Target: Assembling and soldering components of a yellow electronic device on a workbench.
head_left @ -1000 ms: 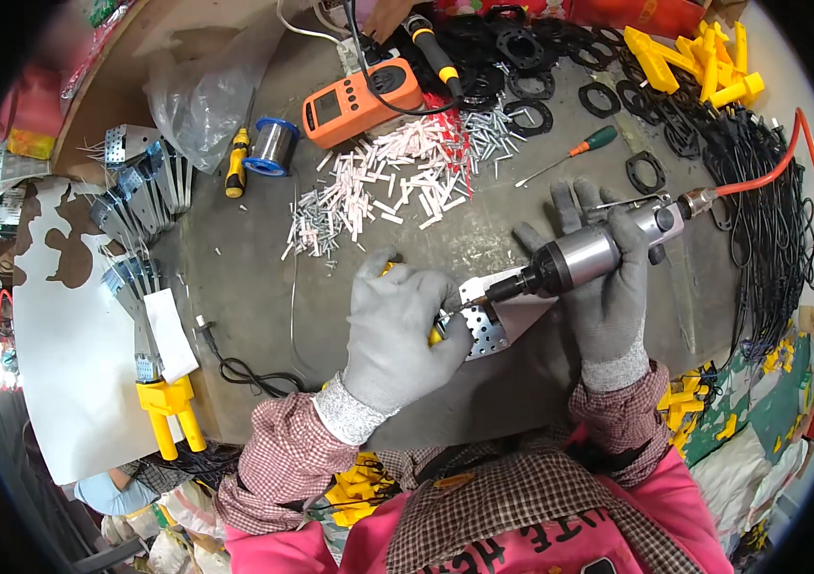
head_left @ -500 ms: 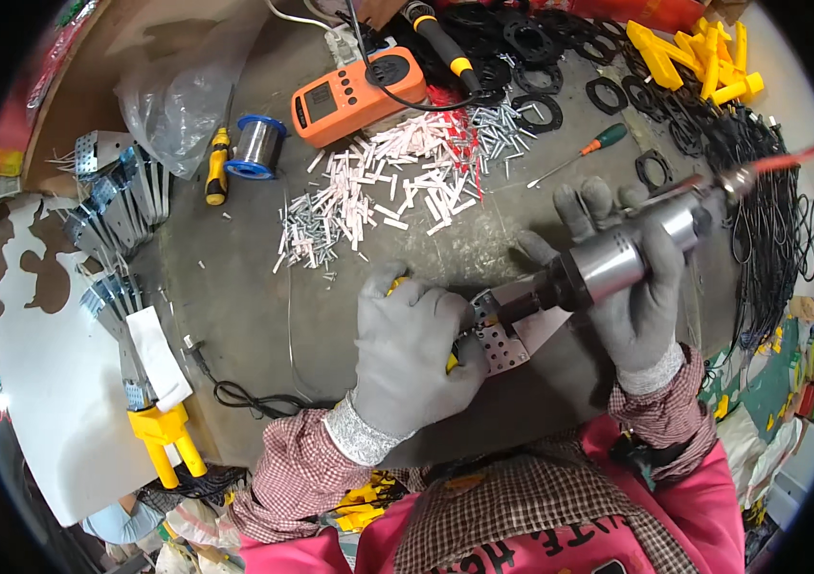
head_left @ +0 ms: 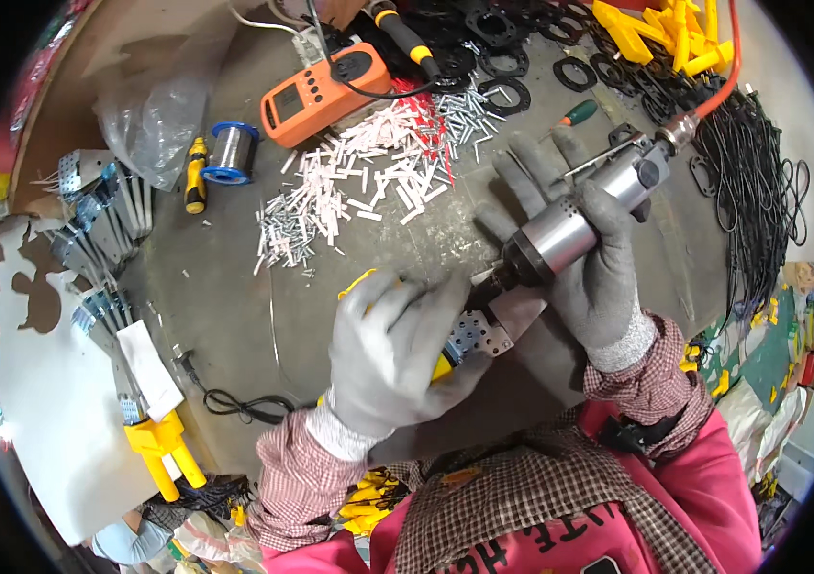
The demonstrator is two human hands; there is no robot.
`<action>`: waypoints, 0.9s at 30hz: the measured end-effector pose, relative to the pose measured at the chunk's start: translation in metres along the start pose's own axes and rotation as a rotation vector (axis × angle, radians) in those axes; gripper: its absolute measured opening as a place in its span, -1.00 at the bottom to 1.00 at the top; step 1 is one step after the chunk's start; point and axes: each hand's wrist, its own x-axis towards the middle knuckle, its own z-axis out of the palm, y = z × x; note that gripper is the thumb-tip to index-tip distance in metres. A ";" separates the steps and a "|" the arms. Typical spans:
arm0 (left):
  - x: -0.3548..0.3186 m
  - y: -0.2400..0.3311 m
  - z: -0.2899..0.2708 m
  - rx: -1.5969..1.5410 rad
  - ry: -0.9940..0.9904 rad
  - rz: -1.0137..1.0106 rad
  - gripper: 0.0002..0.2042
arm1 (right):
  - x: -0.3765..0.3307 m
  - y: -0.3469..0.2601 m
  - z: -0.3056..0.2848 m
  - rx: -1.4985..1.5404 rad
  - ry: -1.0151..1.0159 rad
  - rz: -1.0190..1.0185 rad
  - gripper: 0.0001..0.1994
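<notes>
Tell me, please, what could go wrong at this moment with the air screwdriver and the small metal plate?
1. The left hand grips the perforated metal plate right beside the tip of the pneumatic screwdriver in the right hand; a slip could hit the gloved fingers.
2. The orange air hose runs over the yellow plastic parts and may drag them.

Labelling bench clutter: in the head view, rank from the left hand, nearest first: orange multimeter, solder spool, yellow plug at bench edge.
From the left hand:
1. Solder spool, up and to its left.
2. Yellow plug, lower left at the bench edge; too close to call against the spool.
3. Orange multimeter, far side, top centre.
</notes>
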 end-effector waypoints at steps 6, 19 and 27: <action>-0.102 0.023 -0.043 0.241 -0.201 -0.278 -0.38 | -0.008 -0.010 0.054 -0.158 0.087 -0.112 -0.41; -0.059 0.019 -0.054 0.064 -0.637 -0.366 -0.47 | -0.041 -0.045 -0.047 0.080 0.091 -0.155 -0.57; -0.067 0.018 -0.037 0.183 -0.572 -0.264 -0.35 | -0.045 -0.034 -0.057 0.250 0.202 -0.033 -0.70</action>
